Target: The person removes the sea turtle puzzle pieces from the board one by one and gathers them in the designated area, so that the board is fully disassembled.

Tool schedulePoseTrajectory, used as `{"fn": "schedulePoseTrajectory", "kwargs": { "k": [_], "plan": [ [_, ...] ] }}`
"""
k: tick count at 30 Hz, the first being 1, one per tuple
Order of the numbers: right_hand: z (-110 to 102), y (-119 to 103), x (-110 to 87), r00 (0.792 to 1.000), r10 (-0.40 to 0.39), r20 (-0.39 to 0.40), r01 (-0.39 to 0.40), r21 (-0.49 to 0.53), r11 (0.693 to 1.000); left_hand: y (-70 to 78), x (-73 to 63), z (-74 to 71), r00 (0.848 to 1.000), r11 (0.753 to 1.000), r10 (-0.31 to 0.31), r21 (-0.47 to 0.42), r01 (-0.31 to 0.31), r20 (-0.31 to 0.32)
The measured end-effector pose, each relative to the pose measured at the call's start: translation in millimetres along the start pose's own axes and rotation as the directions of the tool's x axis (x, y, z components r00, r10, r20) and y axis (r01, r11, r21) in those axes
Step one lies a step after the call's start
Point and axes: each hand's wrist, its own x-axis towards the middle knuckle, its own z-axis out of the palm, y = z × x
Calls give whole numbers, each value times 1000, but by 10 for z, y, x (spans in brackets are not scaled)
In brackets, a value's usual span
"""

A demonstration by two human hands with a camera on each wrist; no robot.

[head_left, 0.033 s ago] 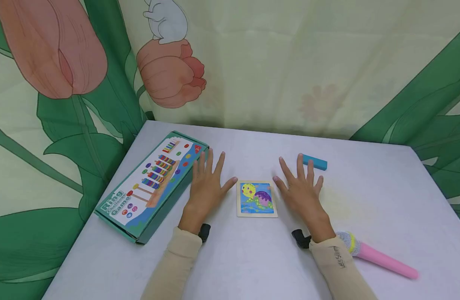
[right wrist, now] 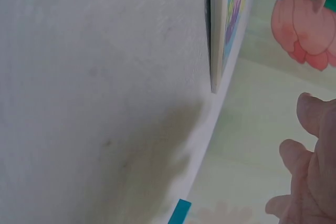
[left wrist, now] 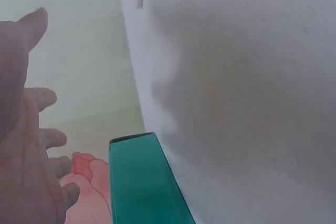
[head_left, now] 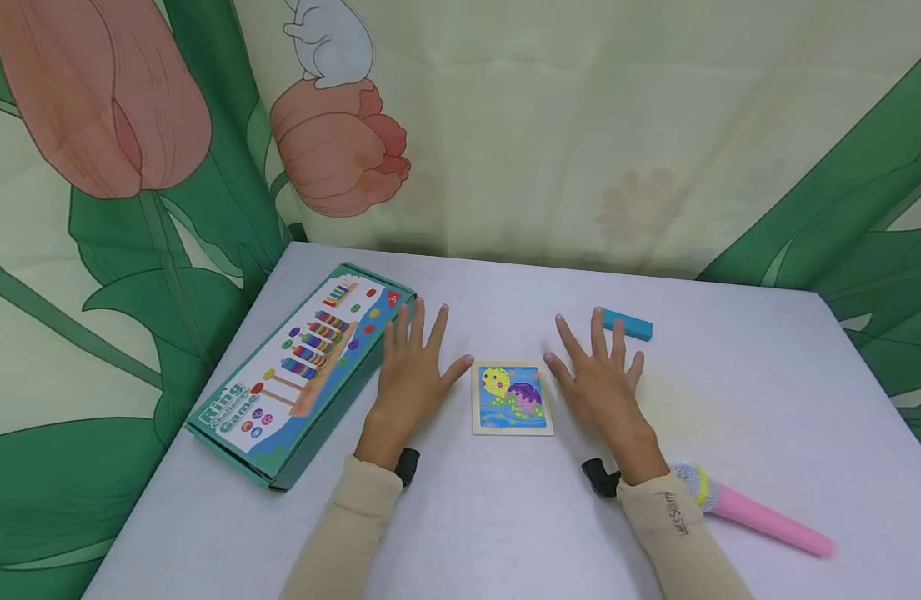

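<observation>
A small square wooden picture puzzle showing a yellow and purple turtle lies flat on the white table, between the two hands. To its left, my left hand is spread palm down with nothing in it, its fingertips in front of the long side of a green game box. My right hand, also spread and holding nothing, is to the puzzle's right. Shadows on the cloth in both wrist views show the hands raised off the table. In the right wrist view, the puzzle's edge appears beside the right hand.
Beyond the right fingertips lies a blue block. A pink toy microphone rests by the right forearm, its head partly behind the sleeve. Behind the table's far edge hangs a curtain printed with tulips.
</observation>
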Motion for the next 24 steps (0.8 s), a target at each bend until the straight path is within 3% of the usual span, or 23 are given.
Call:
{"fn": "schedulePoseTrajectory", "kwargs": {
  "k": [11, 14, 19, 24],
  "plan": [
    [7, -12, 6, 999, -30, -11, 30, 27, 999, 32, -3, -12, 999, 1000, -1, -8, 1, 36],
    [-7, -61, 15, 997, -73, -13, 73, 54, 996, 86, -88, -13, 995, 1000, -1, -7, 2, 101],
    [-11, -165, 58, 988, -153, -17, 154, 68, 986, 294, -344, -14, 961, 999, 48, 8, -52, 271],
    [31, -295, 136, 975, -221, 19, 219, 90, 972, 533, -565, 11, 920, 973, 175, 85, -217, 350]
  ]
}}
